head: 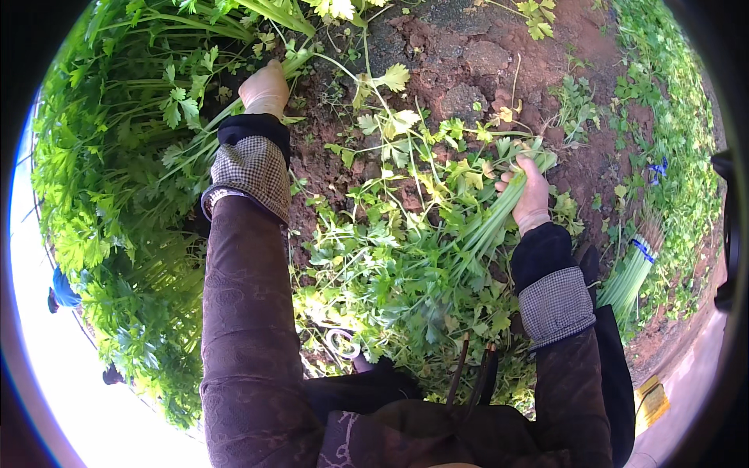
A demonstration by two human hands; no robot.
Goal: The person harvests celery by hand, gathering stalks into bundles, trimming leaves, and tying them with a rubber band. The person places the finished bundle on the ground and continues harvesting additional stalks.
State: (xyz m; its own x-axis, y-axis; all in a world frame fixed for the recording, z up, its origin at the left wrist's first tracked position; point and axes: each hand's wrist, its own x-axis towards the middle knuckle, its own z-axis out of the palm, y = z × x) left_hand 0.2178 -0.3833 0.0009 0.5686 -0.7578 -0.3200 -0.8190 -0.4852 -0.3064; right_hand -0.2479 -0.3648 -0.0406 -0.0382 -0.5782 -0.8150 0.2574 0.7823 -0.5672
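Observation:
My left hand (266,88) is closed around the lower stalks of a green celery plant (298,63) at the edge of the tall standing growth. Its leafy tops trail down to the left, partly behind my sleeve. In my right hand (531,190) is a bunch of celery stalks (494,216), gripped near the root end, with the leaves hanging down and to the left over loose foliage. Long stems with pale yellow-green leaves (395,126) lie between my hands on the brown soil (462,35).
Dense celery plants (117,193) stand on the left. A bundle tied with a blue band (643,250) lies at the right, near low green plants (690,193). Beyond it is a yellow object (650,403). A person in blue (65,289) is at the far left.

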